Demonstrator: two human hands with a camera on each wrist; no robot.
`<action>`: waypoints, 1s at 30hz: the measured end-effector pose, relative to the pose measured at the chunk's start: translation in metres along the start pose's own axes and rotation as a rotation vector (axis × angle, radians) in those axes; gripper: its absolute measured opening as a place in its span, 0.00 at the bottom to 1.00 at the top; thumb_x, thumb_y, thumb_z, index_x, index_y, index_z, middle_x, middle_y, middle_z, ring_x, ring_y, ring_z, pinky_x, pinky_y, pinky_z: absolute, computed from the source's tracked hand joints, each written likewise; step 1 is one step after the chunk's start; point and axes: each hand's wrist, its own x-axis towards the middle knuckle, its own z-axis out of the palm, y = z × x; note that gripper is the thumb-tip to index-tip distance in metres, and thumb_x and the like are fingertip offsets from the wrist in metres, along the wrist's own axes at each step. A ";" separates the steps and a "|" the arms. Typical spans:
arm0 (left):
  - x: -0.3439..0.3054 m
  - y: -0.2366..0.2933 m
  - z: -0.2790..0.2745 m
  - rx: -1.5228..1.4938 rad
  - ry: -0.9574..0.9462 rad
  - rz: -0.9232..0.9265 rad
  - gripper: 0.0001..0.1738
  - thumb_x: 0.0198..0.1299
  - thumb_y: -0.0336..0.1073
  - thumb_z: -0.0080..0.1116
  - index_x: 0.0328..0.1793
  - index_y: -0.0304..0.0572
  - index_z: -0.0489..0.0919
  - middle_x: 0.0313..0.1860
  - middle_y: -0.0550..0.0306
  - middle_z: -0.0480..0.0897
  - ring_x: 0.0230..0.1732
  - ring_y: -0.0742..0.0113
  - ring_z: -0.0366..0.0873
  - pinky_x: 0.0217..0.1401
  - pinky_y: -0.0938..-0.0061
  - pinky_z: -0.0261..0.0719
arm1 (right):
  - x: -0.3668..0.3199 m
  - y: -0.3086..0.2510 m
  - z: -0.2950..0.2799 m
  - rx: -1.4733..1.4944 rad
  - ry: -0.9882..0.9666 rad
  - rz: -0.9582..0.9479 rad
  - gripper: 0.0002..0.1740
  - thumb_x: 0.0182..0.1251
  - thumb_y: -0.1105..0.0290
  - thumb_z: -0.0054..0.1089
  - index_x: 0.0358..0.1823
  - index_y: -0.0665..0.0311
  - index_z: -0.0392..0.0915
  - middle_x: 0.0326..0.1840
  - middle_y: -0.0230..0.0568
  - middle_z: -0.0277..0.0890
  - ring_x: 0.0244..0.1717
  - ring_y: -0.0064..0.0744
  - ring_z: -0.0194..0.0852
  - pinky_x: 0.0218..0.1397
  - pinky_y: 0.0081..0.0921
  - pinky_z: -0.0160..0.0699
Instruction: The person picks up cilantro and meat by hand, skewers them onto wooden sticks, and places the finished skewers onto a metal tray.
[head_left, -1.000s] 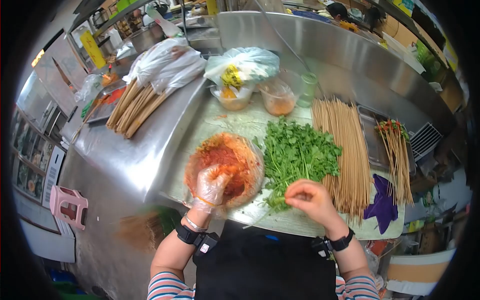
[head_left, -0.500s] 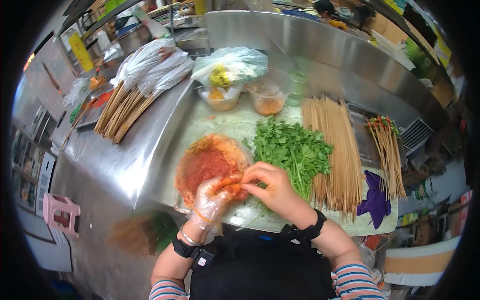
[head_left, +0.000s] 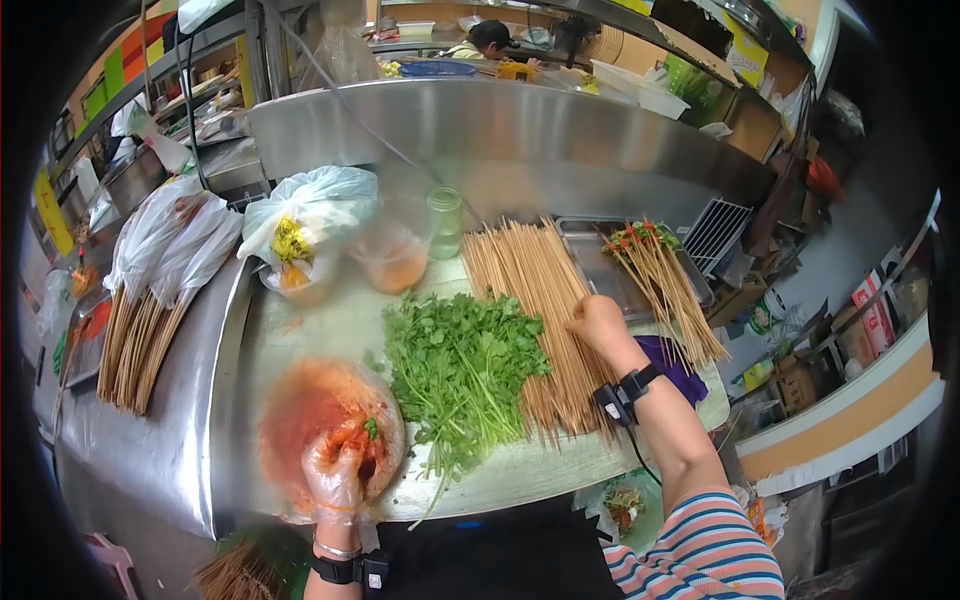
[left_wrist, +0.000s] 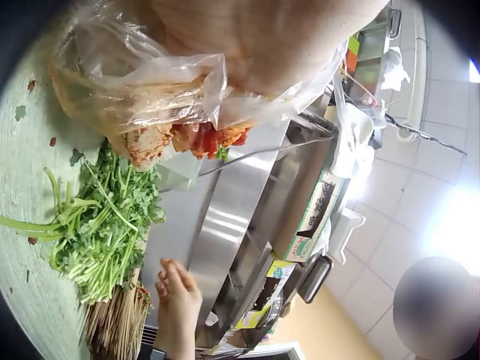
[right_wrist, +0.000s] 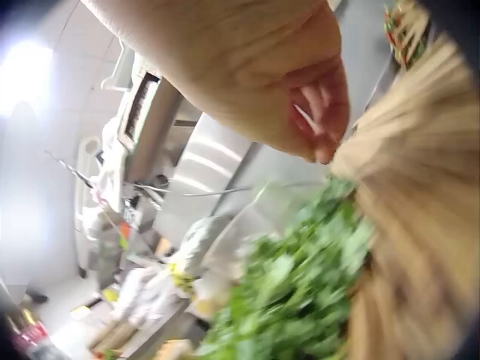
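Observation:
In a clear plastic glove, my left hand [head_left: 335, 475] holds red-coated pieces [left_wrist: 206, 139] with a bit of green [head_left: 371, 428] at the fingers, over the bowl [head_left: 392, 455] of red mixture. My right hand [head_left: 600, 325], bare, hovers at the bundle of wooden skewers [head_left: 540, 330]; its fingers bend loosely, and I see nothing between them. In the right wrist view its fingertips come close to the blurred skewers [right_wrist: 420, 180]; contact is unclear. Leafy green herbs [head_left: 460, 360] lie between bowl and skewers.
Behind stand a bagged tub [head_left: 310, 215], a clear tub [head_left: 392, 265] and a green jar [head_left: 445, 222]. A metal tray [head_left: 590, 265] with loaded skewers [head_left: 665, 285] sits right, near a purple cloth [head_left: 680, 370]. Bagged skewers [head_left: 150, 330] lie left.
The head view has turned right. My right hand has left my left hand's fingertips and moved right to the skewers. A green bit now shows at my left fingers, which are back over the bowl.

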 end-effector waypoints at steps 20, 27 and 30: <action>0.006 -0.011 -0.013 -0.250 -0.030 0.014 0.15 0.60 0.19 0.50 0.52 0.29 0.78 0.47 0.51 0.82 0.44 0.65 0.81 0.47 0.71 0.83 | -0.038 -0.069 -0.064 1.281 -0.080 0.130 0.06 0.69 0.70 0.54 0.33 0.62 0.72 0.22 0.34 0.76 0.20 0.20 0.76 0.23 0.14 0.75; -0.014 0.018 0.011 -0.632 0.094 -0.106 0.14 0.63 0.22 0.50 0.55 0.34 0.74 0.49 0.51 0.78 0.46 0.58 0.79 0.48 0.65 0.82 | -0.137 -0.196 -0.014 1.586 -0.087 -0.090 0.06 0.69 0.72 0.53 0.42 0.66 0.70 0.34 0.43 0.79 0.32 0.30 0.81 0.35 0.22 0.82; -0.013 0.014 0.005 -0.562 0.053 -0.096 0.16 0.63 0.22 0.49 0.57 0.34 0.73 0.51 0.50 0.78 0.46 0.57 0.80 0.48 0.63 0.83 | -0.154 -0.208 0.003 1.694 -0.227 -0.079 0.08 0.69 0.72 0.55 0.44 0.67 0.71 0.35 0.42 0.78 0.33 0.30 0.81 0.36 0.23 0.81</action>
